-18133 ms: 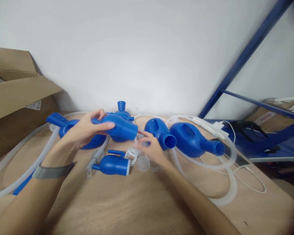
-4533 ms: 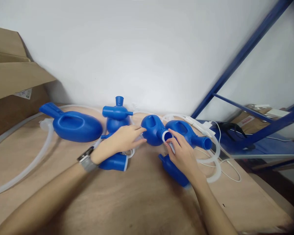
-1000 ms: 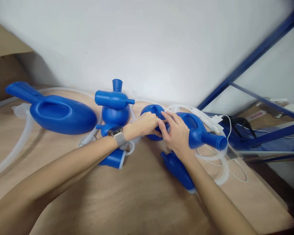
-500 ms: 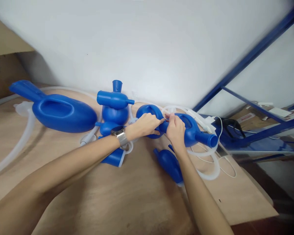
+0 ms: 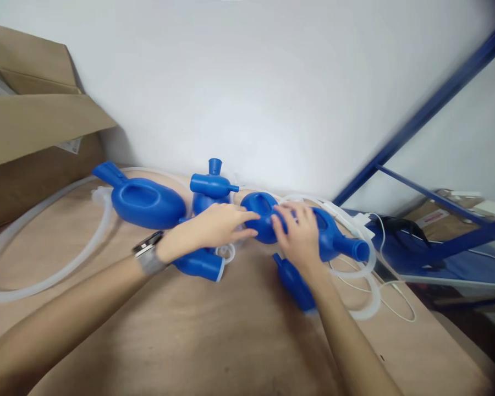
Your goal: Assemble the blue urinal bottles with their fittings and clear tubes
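My left hand (image 5: 212, 224), a watch on its wrist, rests its fingers against a round blue plastic vessel with a handle opening (image 5: 260, 214) at the middle of the wooden table (image 5: 214, 335). My right hand (image 5: 299, 234) lies over the same vessel's mouth, fingers curled over it and hiding the opening. Just right of it lies a second blue vessel (image 5: 338, 242) with its spout pointing right. A smaller blue bottle-shaped part (image 5: 292, 283) lies under my right wrist. Another one (image 5: 202, 264) lies below my left hand.
A large blue vessel (image 5: 146, 201) lies at the left, with stacked blue parts (image 5: 210, 190) by the wall. Clear hoses (image 5: 45, 275) loop over the table. A cardboard box (image 5: 28, 137) stands far left. Blue shelf struts (image 5: 421, 115) and white cables (image 5: 396, 302) are at the right.
My right hand has gone from pinching at the vessel's neck to lying over its mouth. The view has shifted, and the cardboard box shows more fully.
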`<state>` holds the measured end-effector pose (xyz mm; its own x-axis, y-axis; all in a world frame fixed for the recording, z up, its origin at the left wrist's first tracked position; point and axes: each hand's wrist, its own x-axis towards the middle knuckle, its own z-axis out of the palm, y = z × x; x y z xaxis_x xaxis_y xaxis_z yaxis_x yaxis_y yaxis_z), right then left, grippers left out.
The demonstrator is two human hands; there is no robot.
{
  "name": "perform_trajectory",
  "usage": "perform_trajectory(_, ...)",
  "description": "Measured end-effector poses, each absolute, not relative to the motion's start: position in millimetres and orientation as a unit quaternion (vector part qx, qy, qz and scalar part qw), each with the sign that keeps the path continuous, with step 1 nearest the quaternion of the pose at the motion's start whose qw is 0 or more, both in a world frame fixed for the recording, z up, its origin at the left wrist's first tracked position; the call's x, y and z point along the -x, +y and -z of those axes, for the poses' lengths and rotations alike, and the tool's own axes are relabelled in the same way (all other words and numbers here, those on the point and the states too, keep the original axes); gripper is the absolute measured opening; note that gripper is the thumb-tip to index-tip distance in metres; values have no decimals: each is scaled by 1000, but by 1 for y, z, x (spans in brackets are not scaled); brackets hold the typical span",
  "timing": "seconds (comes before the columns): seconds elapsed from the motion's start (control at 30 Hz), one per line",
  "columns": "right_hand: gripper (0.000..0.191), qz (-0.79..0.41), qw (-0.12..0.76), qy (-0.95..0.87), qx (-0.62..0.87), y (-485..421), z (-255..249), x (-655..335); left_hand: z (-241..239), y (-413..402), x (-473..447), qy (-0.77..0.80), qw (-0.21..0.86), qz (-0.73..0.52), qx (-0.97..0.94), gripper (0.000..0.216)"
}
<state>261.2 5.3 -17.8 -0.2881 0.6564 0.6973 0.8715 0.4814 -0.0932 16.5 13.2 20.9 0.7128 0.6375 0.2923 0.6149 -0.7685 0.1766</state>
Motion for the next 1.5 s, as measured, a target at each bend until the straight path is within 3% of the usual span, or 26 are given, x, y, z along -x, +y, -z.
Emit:
perform_trajectory(0.1, 32, 90, 240, -878, 403, -13, 37, -228, -8, -26, 26, 394, 14, -145, -907, 46)
perform_trajectory(0.23, 52, 43, 134, -908, 395, -17, 69, -198, 38, -51, 71, 431, 12, -135, -892, 82)
perform_trajectory(0.37, 54, -38, 87, -914, 395, -6, 79, -201, 76, -54, 89, 438, 9, -137, -889, 71)
perform_trajectory(0.47, 51, -94, 71, -906, 406, 4, 73, -209, 88, -53, 91, 429, 28, -179, -885, 64)
perform_trajectory(0.67, 47, -94, 78, -899, 421, 19, 66, -205, 89, -57, 93, 447, 90, -307, -835, 61)
perform_trajectory(0.8, 44, -117, 67, -901, 413, 28, 72, -193, 79, -60, 97, 499, 177, -384, -757, 57)
perform_trajectory(1.0, 45, -139, 75, -900, 406, 36, 71, -194, 70, -63, 98, 534, 255, -485, -644, 64)
perform_trajectory(1.2, 51, -188, 194, -860, 432, 28, 63, -208, 70, -65, 94, 522, 272, -542, -600, 67)
perform_trajectory(1.33, 48, -171, 100, -875, 441, 17, 61, -206, 67, -68, 88, 527, 282, -524, -607, 68)
perform_trajectory(1.5, 61, -109, 5, -901, 420, 21, 60, -195, 70, -68, 87, 523, 280, -504, -628, 68)
